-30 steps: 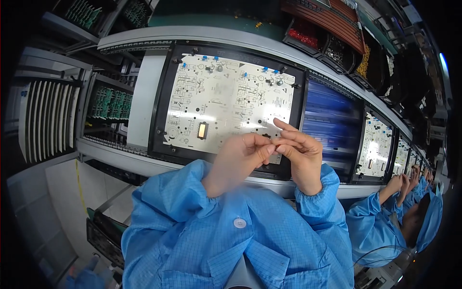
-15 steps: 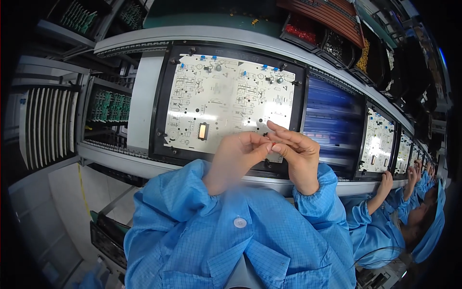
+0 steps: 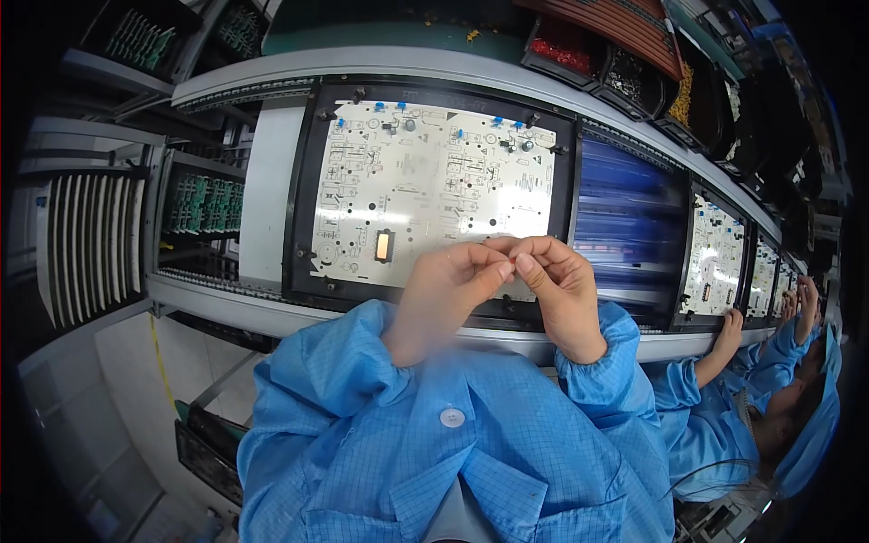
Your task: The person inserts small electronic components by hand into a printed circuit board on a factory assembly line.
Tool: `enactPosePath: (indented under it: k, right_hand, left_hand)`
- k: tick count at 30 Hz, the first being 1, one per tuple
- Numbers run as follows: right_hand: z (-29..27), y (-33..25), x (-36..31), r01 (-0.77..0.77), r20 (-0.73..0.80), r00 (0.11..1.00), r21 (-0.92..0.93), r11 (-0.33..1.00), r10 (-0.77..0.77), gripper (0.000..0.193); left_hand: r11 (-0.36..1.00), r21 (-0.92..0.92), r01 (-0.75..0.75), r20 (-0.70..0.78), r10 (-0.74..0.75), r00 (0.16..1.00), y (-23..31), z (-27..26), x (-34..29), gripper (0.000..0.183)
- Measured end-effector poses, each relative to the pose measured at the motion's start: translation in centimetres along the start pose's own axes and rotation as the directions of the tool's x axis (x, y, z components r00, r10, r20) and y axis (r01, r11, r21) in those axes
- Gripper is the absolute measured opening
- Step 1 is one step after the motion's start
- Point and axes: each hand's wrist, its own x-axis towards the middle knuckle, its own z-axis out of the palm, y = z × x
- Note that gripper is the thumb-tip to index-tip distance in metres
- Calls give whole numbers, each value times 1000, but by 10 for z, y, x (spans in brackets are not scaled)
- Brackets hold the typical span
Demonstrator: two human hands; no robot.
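My left hand (image 3: 455,285) and my right hand (image 3: 568,294) meet over the near edge of a white circuit board (image 3: 416,208). Both are closed, thumbs and fingers pinched around a tiny red part (image 3: 513,261), mostly covered by the fingertips. Its exact kind cannot be made out. The board lies flat in a black carrier frame (image 3: 300,199). Blue and dark components stand along its far side, and a dark rectangular chip socket (image 3: 384,245) sits near its lower left.
Beyond the conveyor rail (image 3: 380,61) stand bins of red parts (image 3: 559,56) and yellow parts (image 3: 681,101). Green boards (image 3: 206,204) and a rack of pale panels (image 3: 95,244) are at left. More framed boards (image 3: 711,262) continue right, where co-workers' hands (image 3: 727,335) work.
The fingers of my right hand, partly extended before, have curled in toward the left fingertips around the red part. At right, a co-worker's hands have shifted.
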Motion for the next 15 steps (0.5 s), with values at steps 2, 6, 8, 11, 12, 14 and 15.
enactPosePath:
  k: [2,6,8,11,12,14,15]
  right_hand:
    - [1,-1,0,1,0,1000,-16,1000,-1,14]
    - [1,-4,0,-38,0,999,4,999,38,14]
    - [1,-8,0,-46,3,999,10,999,46,14]
    - [-2,-12,-2,-101,-24,995,-82,992,99,10]
    - [-4,-9,-4,-72,-52,997,-238,969,61,8]
    - [-7,-7,-5,12,-116,991,-401,916,-63,6]
    - [-9,-7,0,69,-156,977,-414,908,-145,6]
  left_hand:
    - [1000,-10,4,8,-4,1000,0,-2,0,14]
    - [999,6,37,8,-37,999,-1,-5,1,14]
    - [999,11,45,6,-45,999,-3,-5,1,14]
    - [993,104,-52,-15,54,998,-4,1,-1,16]
    - [980,185,-65,-37,73,997,-4,4,-2,15]
    - [962,262,-74,-56,92,994,-2,6,-2,14]
    - [974,227,-28,-70,45,996,0,5,-2,16]
